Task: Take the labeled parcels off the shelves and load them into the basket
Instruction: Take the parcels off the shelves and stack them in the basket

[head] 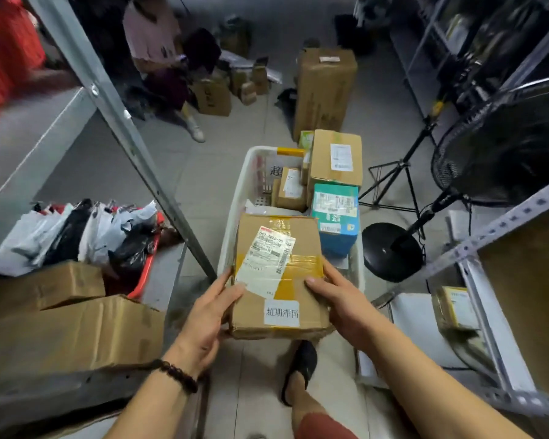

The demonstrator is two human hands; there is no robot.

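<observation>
Your left hand (205,315) and right hand (339,299) grip the labeled parcel (278,277) between them, with the white basket (235,198) just beyond.

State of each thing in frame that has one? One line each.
cardboard parcel: taped shut, labels up, held over basket's near end.
left grip: holds parcel's left edge.
right grip: holds parcel's right edge.
white basket: partly loaded with parcels.
teal box: in basket, closed.
floor fan: running or not, cannot tell.

hands (203,315) (339,299) 2 | held parcel (279,280) 1 | basket (260,149) 1 | teal box (335,213) 1 | fan (504,147) 1 | tripod (390,182) 1
</observation>
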